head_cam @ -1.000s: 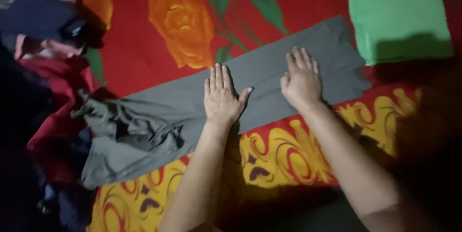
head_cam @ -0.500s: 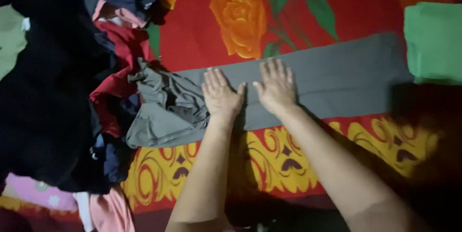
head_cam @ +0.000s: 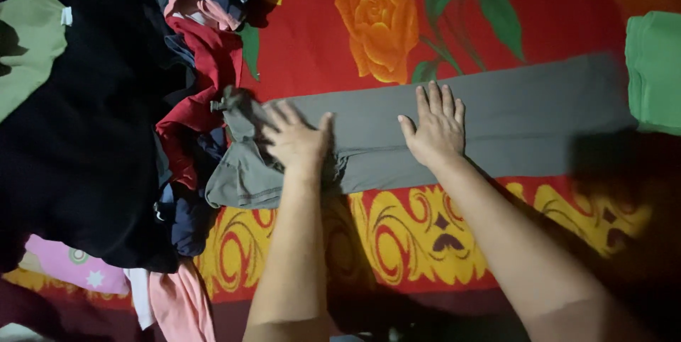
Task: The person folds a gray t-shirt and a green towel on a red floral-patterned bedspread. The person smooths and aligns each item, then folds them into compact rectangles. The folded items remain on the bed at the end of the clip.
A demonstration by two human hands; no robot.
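A long grey garment point(head_cam: 511, 118) lies stretched across a red bedsheet point(head_cam: 305, 51) printed with orange roses. My left hand point(head_cam: 294, 140) presses flat on its crumpled left end, fingers spread and a little blurred. My right hand point(head_cam: 436, 125) rests flat, palm down, on the smooth middle of the garment. Neither hand grips anything.
A heap of clothes point(head_cam: 106, 115) in black, red, navy and pink fills the left side, touching the garment's crumpled end. A folded green cloth point(head_cam: 656, 72) sits at the right edge. A yellow patterned border point(head_cam: 425, 232) runs along the sheet near me.
My left hand slid left onto the bunched end of the grey garment, and my right hand moved a little right. The view shifted slightly left.
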